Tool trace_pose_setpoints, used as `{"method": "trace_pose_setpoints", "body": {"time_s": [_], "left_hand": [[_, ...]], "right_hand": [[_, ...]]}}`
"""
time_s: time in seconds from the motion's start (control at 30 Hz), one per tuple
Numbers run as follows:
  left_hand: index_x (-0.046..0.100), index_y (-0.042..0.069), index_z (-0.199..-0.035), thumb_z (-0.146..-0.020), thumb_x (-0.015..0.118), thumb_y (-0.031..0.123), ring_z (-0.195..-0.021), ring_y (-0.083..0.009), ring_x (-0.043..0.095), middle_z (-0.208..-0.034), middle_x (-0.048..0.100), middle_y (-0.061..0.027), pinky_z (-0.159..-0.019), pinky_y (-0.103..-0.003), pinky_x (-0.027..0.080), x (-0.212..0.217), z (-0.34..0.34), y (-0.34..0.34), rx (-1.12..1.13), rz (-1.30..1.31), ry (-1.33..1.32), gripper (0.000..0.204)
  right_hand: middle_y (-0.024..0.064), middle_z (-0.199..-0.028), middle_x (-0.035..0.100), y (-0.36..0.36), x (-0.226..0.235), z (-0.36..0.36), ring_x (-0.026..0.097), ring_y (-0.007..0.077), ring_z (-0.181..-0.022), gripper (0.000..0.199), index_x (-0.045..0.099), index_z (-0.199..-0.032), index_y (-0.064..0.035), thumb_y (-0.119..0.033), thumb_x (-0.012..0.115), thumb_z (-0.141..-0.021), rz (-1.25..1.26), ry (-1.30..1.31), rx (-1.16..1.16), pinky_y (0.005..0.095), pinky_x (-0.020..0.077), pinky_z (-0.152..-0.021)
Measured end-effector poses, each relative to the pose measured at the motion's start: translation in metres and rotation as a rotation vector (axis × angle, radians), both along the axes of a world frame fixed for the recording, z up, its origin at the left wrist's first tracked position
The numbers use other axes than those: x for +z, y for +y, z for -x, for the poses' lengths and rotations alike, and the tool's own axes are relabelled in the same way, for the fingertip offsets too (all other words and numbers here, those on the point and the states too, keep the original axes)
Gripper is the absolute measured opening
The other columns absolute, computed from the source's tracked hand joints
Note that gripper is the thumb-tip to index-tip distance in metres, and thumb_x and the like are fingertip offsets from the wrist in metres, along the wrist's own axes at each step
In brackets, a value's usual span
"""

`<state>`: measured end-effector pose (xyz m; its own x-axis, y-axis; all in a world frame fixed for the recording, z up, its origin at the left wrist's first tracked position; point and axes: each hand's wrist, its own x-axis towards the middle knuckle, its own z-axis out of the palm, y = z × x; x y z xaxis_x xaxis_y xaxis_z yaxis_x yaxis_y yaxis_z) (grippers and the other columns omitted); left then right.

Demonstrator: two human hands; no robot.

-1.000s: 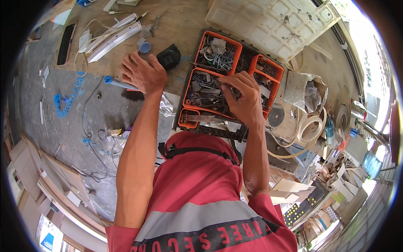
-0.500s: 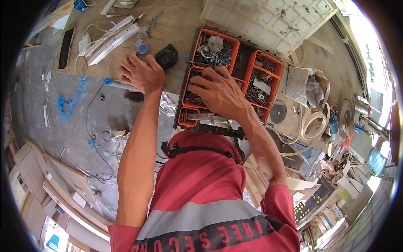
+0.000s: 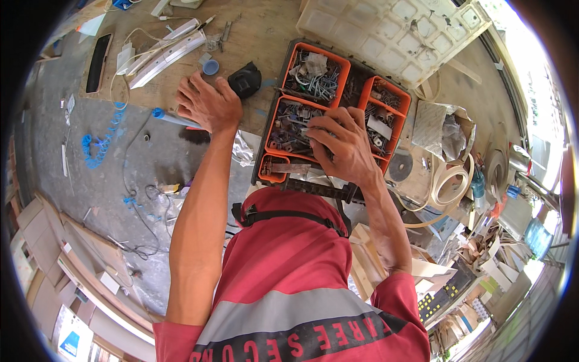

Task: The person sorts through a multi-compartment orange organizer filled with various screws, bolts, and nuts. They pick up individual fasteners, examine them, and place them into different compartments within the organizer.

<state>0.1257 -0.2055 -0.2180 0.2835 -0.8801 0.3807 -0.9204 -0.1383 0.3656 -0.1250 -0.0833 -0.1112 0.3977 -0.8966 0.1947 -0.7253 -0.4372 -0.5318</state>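
Note:
An organizer box (image 3: pixel 297 48) with orange compartments full of screws, bolts and small metal hardware lies open on the workbench. Over its middle is my right hand (image 3: pixel 345 142), fingers bent and drawn toward the thumb. Whatever sits between those fingertips is too small to make out. Beside them, the left-middle compartment (image 3: pixel 280 123) shows mixed small fittings. My left hand (image 3: pixel 211 107) rests on the bench's near edge with its fingers spread, holding nothing. Just beyond it are a black rounded object (image 3: pixel 244 81) and a blue round cap (image 3: pixel 210 67).
The box's translucent lid (image 3: pixel 392 36) leans back behind it. A phone (image 3: pixel 98 63) and white power strips (image 3: pixel 166 60) lie at the far left. To the right are a grinding disc (image 3: pixel 400 165), a crumpled bag (image 3: pixel 443 130) and rolled edging (image 3: pixel 449 184). Cables and blue coiled hose (image 3: pixel 96 151) litter the floor.
My right hand has shifted right and slightly nearer, its fingers more curled, uncovering the left-middle compartment. My left hand stays on the bench edge. The whole view has shifted a little.

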Motion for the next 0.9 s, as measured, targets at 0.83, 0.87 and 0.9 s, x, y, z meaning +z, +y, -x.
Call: {"method": "trace_pose_setpoints", "body": {"time_s": [0.83,0.87,0.9], "left_hand": [[0.059,0.01,-0.128,-0.092,0.065,0.039,-0.129,-0.0378,0.044,-0.136,0.054,-0.0129,-0.104,-0.055,0.03,0.0,0.001,0.0,0.025,-0.015,0.002,0.046],[0.057,0.008,-0.127,-0.092,0.064,0.037,-0.128,-0.038,0.043,-0.136,0.052,-0.0139,-0.104,-0.055,0.03,0.002,0.002,0.0,0.008,-0.023,0.011,0.046],[0.056,0.007,-0.126,-0.093,0.063,0.036,-0.127,-0.0382,0.042,-0.135,0.051,-0.0148,-0.103,-0.055,0.029,0.004,0.002,0.0,-0.009,-0.032,0.019,0.045]], "right_hand": [[0.0016,-0.106,0.067,-0.032,0.002,-0.004,0.06,0.0217,-0.107,0.021,0.078,-0.098,-0.0114,-0.014,0.08,-0.078,0.105,0.088,-0.022,0.0435,0.0419,-0.097],[0.0021,-0.108,0.067,-0.032,0.008,-0.008,0.06,0.0219,-0.108,0.022,0.078,-0.1,-0.012,-0.014,0.08,-0.078,0.077,0.065,0.016,0.0432,0.0419,-0.097],[0.0027,-0.11,0.067,-0.032,0.011,-0.011,0.06,0.022,-0.109,0.023,0.079,-0.101,-0.0125,-0.014,0.08,-0.078,0.048,0.042,0.055,0.0429,0.0419,-0.097]]}}
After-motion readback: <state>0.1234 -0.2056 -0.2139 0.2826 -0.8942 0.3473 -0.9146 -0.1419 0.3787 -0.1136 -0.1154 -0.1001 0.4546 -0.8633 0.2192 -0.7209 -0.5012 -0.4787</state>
